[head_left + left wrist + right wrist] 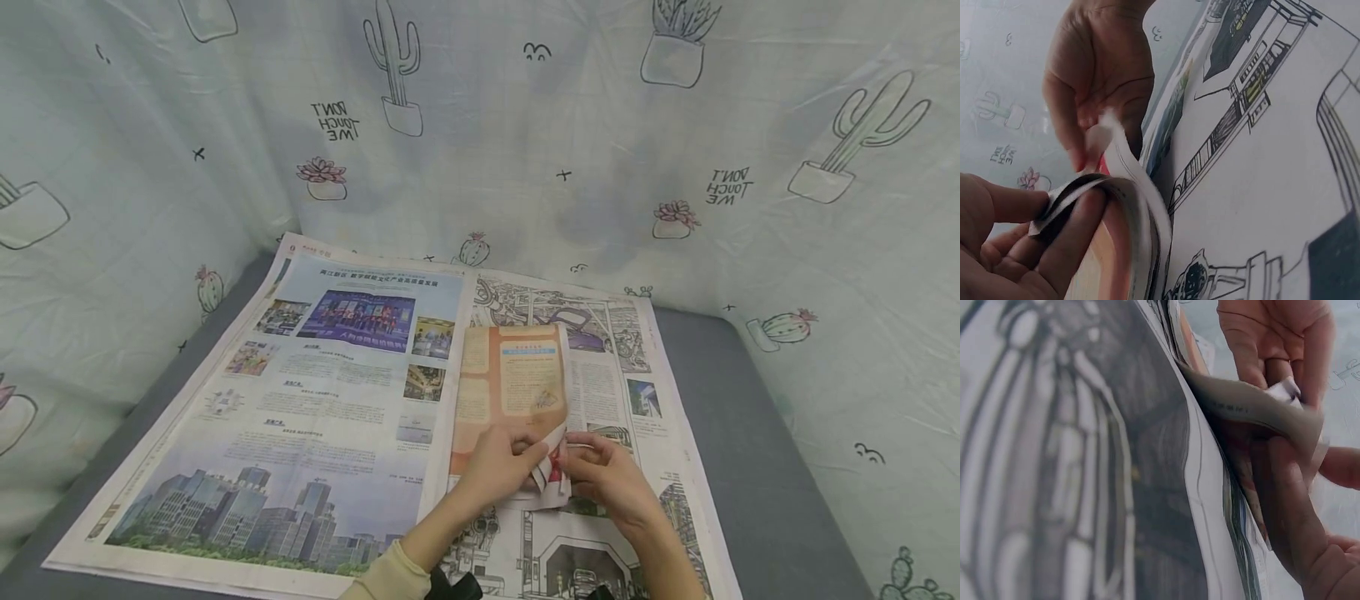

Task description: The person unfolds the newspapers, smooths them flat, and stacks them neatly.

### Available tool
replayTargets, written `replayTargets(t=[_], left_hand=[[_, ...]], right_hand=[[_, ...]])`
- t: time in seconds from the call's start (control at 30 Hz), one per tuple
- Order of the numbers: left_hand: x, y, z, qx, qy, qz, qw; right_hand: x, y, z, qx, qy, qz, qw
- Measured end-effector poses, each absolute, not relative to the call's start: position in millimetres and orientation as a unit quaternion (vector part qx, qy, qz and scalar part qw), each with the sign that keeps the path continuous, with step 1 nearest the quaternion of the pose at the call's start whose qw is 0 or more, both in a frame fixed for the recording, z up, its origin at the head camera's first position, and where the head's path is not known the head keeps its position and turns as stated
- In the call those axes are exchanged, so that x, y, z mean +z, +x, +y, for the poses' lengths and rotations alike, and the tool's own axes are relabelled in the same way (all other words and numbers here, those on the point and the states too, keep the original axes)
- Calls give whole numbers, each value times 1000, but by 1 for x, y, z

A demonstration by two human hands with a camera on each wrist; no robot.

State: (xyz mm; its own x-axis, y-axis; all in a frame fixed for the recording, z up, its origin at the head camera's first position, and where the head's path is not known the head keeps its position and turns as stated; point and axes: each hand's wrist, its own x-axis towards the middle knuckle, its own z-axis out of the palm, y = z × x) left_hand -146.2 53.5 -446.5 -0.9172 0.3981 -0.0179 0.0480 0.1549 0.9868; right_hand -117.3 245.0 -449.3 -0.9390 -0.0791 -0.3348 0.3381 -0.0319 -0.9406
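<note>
A folded orange-and-white piece of newspaper [528, 379] lies on the right-hand page of an open newspaper [322, 400]. My left hand [498, 467] pinches the turned-back near-right corner of the folded piece between thumb and fingers. In the left wrist view that corner [1125, 156] bends up in several layers, with a red patch inside. My right hand [611, 479] is right beside it, at the piece's right edge. The right wrist view has my right fingers [1288, 469] tucked under a lifted paper flap [1241, 406], with the thumb on its other side.
The open newspaper covers much of a grey surface [720, 392], which shows along both sides. A pale curtain [480, 125] printed with cacti hangs behind it and on both sides. Dark straps [453, 586] sit near the wrists at the bottom edge.
</note>
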Motion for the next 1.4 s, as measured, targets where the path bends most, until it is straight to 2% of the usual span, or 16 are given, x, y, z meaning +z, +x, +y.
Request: replayTargets(t=[0.2,0.37,0.5,0.8,1.1,1.4], left_hand=[[-447,-146,53,656,160,727,124],[-450,-148,54,615,194,759,90],[-451,-149,50,594,197,776,83],[-455,-155,46,549,190,812,51],[-454,-155,43,527,180,830,24],[-456,-158,39,549,165,819,24]], right_hand=[[-449,-116,246,-708,115,686,124],[-452,-115,251,-707,71,692,130],[-453,-116,251,-698,38,704,129],[-453,-116,253,-690,20,714,116],[-450,-113,257,-656,-7,738,160],[-453,-114,259,-642,19,749,159]])
